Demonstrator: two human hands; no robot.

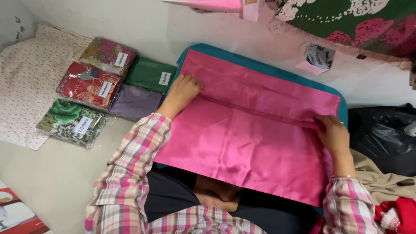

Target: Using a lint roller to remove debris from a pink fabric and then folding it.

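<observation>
Both hands pinch a fold in the pink satin cloth (242, 143). The left hand (184, 89) grips one end, the right hand (333, 132) the other. Wrapped fabric packs (91, 86) lie nearby.

floor (56, 182): pale, bare | wall (143, 21): white, scuffed | light: even, soft | floral mat (21, 86) at left
</observation>
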